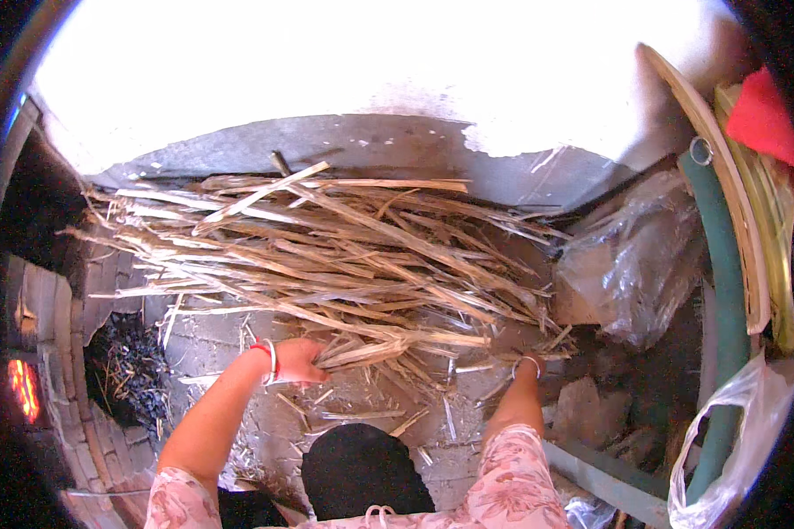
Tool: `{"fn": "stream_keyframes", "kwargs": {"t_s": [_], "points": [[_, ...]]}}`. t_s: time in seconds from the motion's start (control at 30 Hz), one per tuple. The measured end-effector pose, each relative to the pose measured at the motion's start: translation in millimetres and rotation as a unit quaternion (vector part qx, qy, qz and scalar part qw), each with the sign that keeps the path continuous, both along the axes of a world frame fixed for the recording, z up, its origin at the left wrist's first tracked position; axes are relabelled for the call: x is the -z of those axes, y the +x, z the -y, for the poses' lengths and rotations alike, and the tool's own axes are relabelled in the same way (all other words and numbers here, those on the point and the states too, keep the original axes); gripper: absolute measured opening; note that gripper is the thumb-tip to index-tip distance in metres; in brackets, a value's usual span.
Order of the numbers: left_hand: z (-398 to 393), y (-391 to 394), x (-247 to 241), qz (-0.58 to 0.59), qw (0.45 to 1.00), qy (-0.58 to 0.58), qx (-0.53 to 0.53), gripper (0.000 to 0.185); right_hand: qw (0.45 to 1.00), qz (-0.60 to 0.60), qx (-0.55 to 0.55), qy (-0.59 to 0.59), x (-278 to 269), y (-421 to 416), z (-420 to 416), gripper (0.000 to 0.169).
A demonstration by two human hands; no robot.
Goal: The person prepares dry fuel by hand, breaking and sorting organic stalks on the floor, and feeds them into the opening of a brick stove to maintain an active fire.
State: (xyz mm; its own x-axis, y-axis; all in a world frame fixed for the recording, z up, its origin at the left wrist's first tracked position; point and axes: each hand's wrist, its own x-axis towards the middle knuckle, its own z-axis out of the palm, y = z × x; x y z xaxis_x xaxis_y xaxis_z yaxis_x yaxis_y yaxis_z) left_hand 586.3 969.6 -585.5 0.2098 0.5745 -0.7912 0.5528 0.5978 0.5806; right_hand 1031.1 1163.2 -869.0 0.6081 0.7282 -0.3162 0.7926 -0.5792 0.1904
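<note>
A wide heap of split dry sticks (pixel 317 258) lies on the brick floor before me, along the base of the wall. My left hand (pixel 304 362), with a red cord and a white bangle at its wrist, is closed around the end of a small bundle of dry stalks (pixel 370 350) at the heap's near edge. My right hand (pixel 529 360), with a pale bangle at its wrist, is by the heap's lower right end, next to short sticks (pixel 549 347). Its fingers are blurred and partly hidden, so their grip cannot be told.
Glowing embers (pixel 25 390) show at the far left, beside brickwork (pixel 66 357) and a pit of dark ash (pixel 129 370). On the right are clear plastic sheeting (pixel 642 264), a green pipe (pixel 731 297), a long wooden plank (pixel 721 172) and a plastic bag (pixel 734 449).
</note>
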Motion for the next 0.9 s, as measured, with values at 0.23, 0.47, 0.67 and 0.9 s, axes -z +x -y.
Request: {"fn": "stream_keyframes", "kwargs": {"t_s": [0.23,0.47,0.67,0.9], "points": [[69.8,-50.9,22.2,-0.215,0.963,0.075,0.146,0.033,0.998,-0.015,-0.051,0.043,-4.6,20.8,57.5,0.034],[69.7,-47.8,-24.3,0.045,0.940,0.113,-0.320,0.034,0.795,-0.455,0.100,0.389,-138.7,-84.0,106.7,0.027],[73.7,-44.2,-71.6,0.143,0.742,0.370,-0.541,0.030,0.673,-0.629,-0.282,0.270,-314.3,-273.5,95.2,0.027],[99.1,-46.0,-117.6,0.024,0.512,0.509,-0.692,0.074,0.530,-0.520,-0.668,0.046,-412.4,-467.9,195.1,0.021]]}}
